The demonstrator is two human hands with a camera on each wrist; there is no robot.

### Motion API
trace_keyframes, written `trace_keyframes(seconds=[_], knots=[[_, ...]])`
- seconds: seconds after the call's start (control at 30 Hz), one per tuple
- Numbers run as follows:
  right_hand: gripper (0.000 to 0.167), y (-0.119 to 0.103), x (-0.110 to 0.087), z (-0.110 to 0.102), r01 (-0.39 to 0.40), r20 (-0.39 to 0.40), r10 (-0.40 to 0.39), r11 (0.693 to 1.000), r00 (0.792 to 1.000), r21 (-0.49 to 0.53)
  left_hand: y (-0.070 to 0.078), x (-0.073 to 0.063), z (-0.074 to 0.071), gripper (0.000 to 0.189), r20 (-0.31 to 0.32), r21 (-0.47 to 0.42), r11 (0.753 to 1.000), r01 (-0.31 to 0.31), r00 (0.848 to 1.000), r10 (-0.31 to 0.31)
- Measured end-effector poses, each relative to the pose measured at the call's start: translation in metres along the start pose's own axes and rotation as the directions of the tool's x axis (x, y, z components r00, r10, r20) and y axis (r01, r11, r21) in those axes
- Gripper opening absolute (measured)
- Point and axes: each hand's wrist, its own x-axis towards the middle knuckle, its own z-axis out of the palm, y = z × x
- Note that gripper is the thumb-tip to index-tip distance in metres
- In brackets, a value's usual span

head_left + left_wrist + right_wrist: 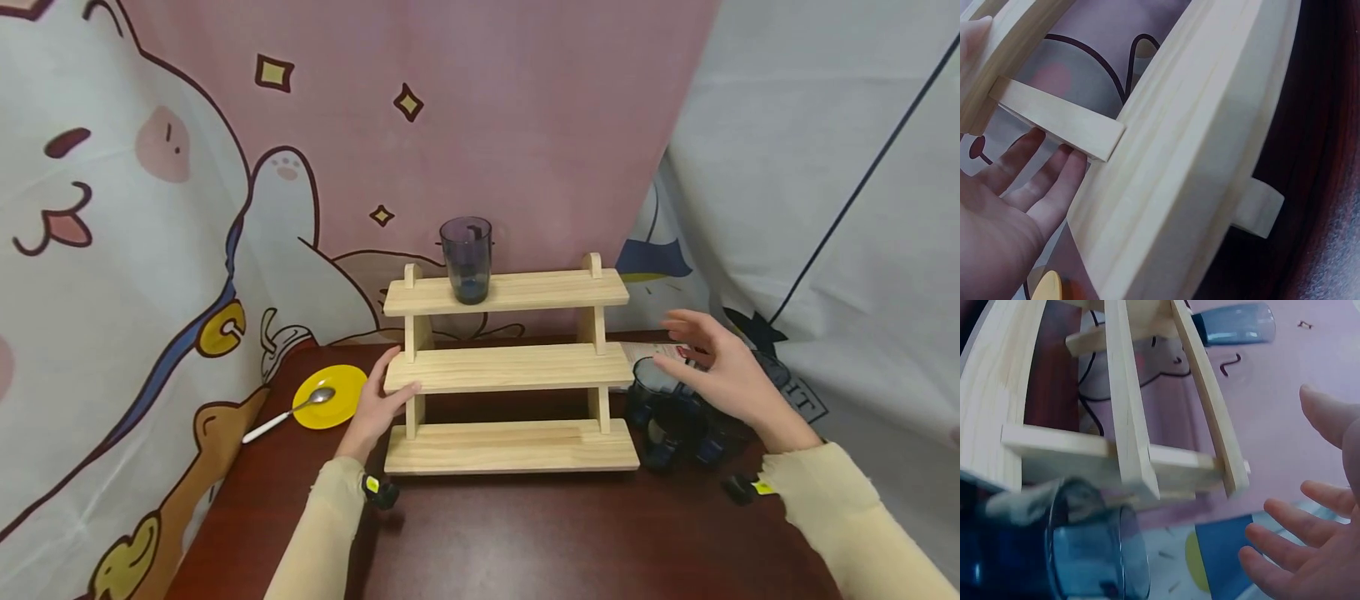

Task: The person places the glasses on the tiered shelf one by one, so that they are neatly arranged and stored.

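A three-tier wooden shelf rack (510, 367) stands on the table. My left hand (378, 404) holds its left end at the middle tier, the thumb on the board's front. In the left wrist view, the fingers (1060, 169) lie against the wooden side support. On the top tier, left of centre, a dark tinted drinking glass (467, 262) stands upright. My right hand (723, 367) hovers right of the rack with fingers spread and nothing in them. Below it several dark tinted glasses (663, 417) stand close together, partly hidden by the hand; in the right wrist view, glass rims (1091, 550) show beside the rack.
Left of the rack lies a yellow plate (345, 408) with a white-handled spoon (321, 395) across it. Printed cloth (562, 125) hangs behind and at both sides. Some printed paper (637, 354) lies behind the glasses. The dark red table (510, 533) extends in front.
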Motion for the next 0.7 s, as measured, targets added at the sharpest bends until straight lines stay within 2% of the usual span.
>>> trace_keyframes(seconds=[0.13, 0.3, 0.53, 0.7], knots=[[0.075, 0.014, -0.008, -0.007, -0.016, -0.022, 0.015, 0.999, 1.0, -0.045, 0.001, 0.0, -0.001, 0.079, 0.01, 0.0, 1.0, 0.0, 1.0, 0.0], [0.07, 0.032, -0.022, -0.015, -0.04, -0.028, 0.039, 0.999, 0.999, -0.033, 0.002, 0.0, -0.001, 0.08, 0.012, 0.003, 1.0, 0.006, 1.0, -0.006], [0.068, 0.058, -0.043, -0.028, -0.017, -0.054, 0.015, 0.999, 0.998, -0.041, 0.003, 0.0, -0.002, 0.084, 0.014, 0.005, 1.0, 0.013, 1.0, -0.013], [0.066, 0.077, -0.058, -0.032, -0.029, -0.055, 0.025, 0.997, 0.998, -0.069, 0.002, 0.0, -0.002, 0.083, 0.015, 0.004, 1.0, 0.007, 1.0, -0.007]])
